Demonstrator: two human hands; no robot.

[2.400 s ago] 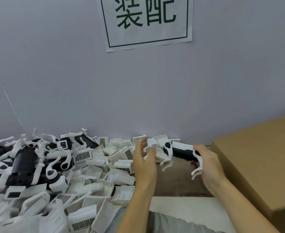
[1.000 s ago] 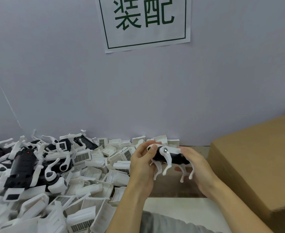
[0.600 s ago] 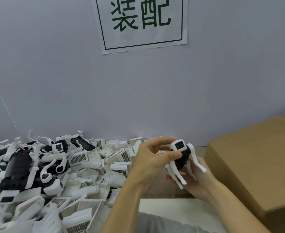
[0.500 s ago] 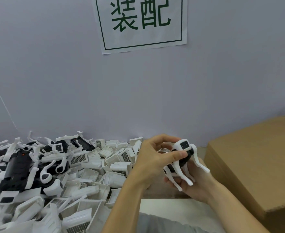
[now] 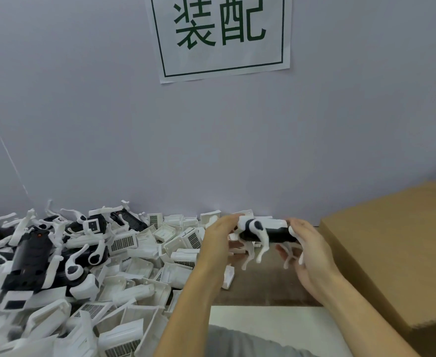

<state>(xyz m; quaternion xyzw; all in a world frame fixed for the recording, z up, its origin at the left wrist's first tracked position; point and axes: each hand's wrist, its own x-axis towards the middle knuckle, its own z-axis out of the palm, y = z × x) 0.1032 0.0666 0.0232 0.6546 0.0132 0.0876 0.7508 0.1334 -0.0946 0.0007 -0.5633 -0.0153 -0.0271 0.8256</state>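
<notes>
Background: a pale grey-violet wall (image 5: 109,124) carries a white paper sign (image 5: 222,34) with green characters. Below it runs a brown table (image 5: 263,287). On your left the table bears a heap of white plastic housings (image 5: 139,266) mixed with black-and-white toy bodies. On your right stands a brown cardboard box (image 5: 392,253).

Item in hand: a black-and-white plastic toy dog (image 5: 266,229), held in the air above the bare strip of table between heap and box. It rests on nothing. Its long axis runs level, left to right, with the legs hanging down. The white head end points toward your left grip (image 5: 215,243) and the rear toward your right grip (image 5: 309,251). Neither is nearer, as each has one end.

Grip state: your left grip is closed round the head end, fingers curled over it. Your right grip is closed on the rear, thumb on top and fingers cupped beneath among the hind legs.

Judgement: the toy dog looks assembled. The box lies just beside your right grip, so a hand-off that way would travel along the toy's own axis. The thin white legs appear the likeliest part to snag.
</notes>
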